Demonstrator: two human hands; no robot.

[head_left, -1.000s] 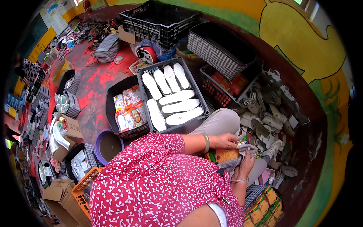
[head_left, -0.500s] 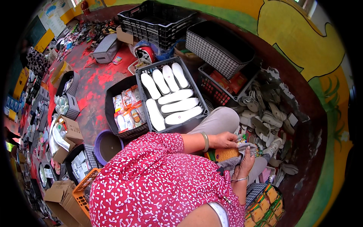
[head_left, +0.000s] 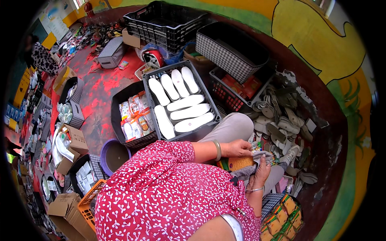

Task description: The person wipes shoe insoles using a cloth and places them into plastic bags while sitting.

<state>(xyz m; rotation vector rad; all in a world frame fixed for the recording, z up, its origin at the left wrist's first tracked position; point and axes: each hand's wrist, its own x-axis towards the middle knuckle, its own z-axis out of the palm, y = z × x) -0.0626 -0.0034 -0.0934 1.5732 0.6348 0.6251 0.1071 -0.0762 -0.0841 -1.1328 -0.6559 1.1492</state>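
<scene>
Over my lap, my left hand [head_left: 239, 148], with a bangle at its wrist, pinches the upper edge of a grey cloth [head_left: 243, 173]. My right hand [head_left: 261, 172] is closed on the same cloth a little to the right, its thumb uppermost. Under and beside the cloth lies a golden-brown, rough-textured pad [head_left: 240, 163] in green and yellow wrapping. Part of it is hidden by the cloth and my hands. Below my right forearm a checked basket holds several similar golden packs [head_left: 282, 215] with green and orange wrapping.
A grey crate [head_left: 219, 119] of white insoles [head_left: 189, 113] stands ahead, beside a black bin of packaged goods [head_left: 136, 116]. Several loose insoles and shoes [head_left: 281, 124] pile up at the right wall. A purple bucket [head_left: 105, 162] and an orange crate [head_left: 86, 207] are at my left.
The view shifts very slightly. Both hands keep their hold on the grey cloth with hardly any movement. A person at the far left has moved a little to the right.
</scene>
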